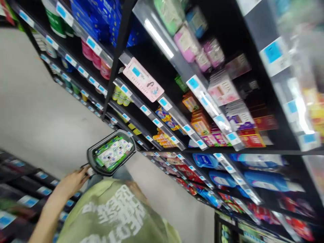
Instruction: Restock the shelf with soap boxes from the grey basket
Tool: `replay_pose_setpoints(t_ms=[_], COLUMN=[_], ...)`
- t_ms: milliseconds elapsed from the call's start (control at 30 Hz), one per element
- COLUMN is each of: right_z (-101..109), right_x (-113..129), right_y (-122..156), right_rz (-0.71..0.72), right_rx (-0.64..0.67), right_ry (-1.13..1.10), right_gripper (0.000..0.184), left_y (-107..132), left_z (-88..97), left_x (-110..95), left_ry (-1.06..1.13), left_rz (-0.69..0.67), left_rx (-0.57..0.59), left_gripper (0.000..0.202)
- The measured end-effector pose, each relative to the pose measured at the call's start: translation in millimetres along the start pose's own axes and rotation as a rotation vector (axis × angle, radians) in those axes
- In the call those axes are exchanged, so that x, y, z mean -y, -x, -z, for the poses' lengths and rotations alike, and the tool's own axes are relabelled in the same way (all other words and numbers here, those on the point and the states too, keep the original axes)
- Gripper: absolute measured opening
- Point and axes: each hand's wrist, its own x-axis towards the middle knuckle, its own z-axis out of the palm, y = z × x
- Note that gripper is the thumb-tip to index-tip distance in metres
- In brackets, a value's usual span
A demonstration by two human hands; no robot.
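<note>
Black-rimmed, the basket (89,158) holds green-and-white packs (115,153) just ahead of the person's shirt (106,206), its near end apparently gripped by the left hand (79,177); the right hand (136,190) is mostly hidden, so I can't tell its state. Best carry the basket level and mid-aisle: tall shelves (118,44) crowd one side, low shelving (27,184) the other.

Light is bright and whitish, seemingly from overhead; it leaves a soft pale sheen on the floor (58,135), while the recesses of the shelves (225,20) sink into near-black shadow; hard white glare streaks the clear label strips (300,104) at right; the packages (298,20) in the upper right corner smear heavily, and print on the price tags (273,52) is unreadable — the basket (89,157) looks crisper, though slightly soft; wide-angle stretching pulls the edges outward.
</note>
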Motion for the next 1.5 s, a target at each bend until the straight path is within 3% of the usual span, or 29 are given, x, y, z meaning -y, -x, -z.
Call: replay_pose_setpoints(t_ms=[100,200,333,500,767,1033,1333,1500], right_z=[1.6,10.5,19.7,8.3,-16.3,2.4,15.9,11.7], right_x=[4.6,-3.3,-17.8,-23.0,-13.1,-49.8,-88.6,-102.9], right_y=[-6.3,-12.4,-13.5,-11.7,-3.2,14.8,21.7,21.4], right_rz=[-0.052,-0.093,-0.192,-0.231,-0.236,-0.356,-0.421,-0.413], right_rx=[-0.026,-0.082,-0.046,0.035,0.194,0.137,0.148,0.139], right_ry=[-0.106,-0.176,-0.155,-0.162,-0.239,-0.245,-0.302,-0.354], right_gripper=[0.04,0.041,0.039,0.04,0.036,0.041,0.042,0.041], left_y=[14.3,26.7,40.5,45.8,30.3,19.9,-10.8,5.7], left_z=[14.3,20.0,14.0,-6.0,-49.6,-81.6,-110.1,-134.3], left_x=[-14.5,-24.5,-23.7,-9.9,2.0,-1.6,-9.9,-15.0], left_ry=[-0.145,-0.155,-0.12,-0.071,0.037,0.116,0.307,0.358], left_rz=[0.012,0.009,0.027,0.04,0.102,0.134,0.131,0.225], left_rx=[0.128,0.132,0.127,0.161,0.244,0.344,0.248,0.222], left_gripper=[0.05,0.05,0.051,0.05,0.049,0.053,0.05,0.049])
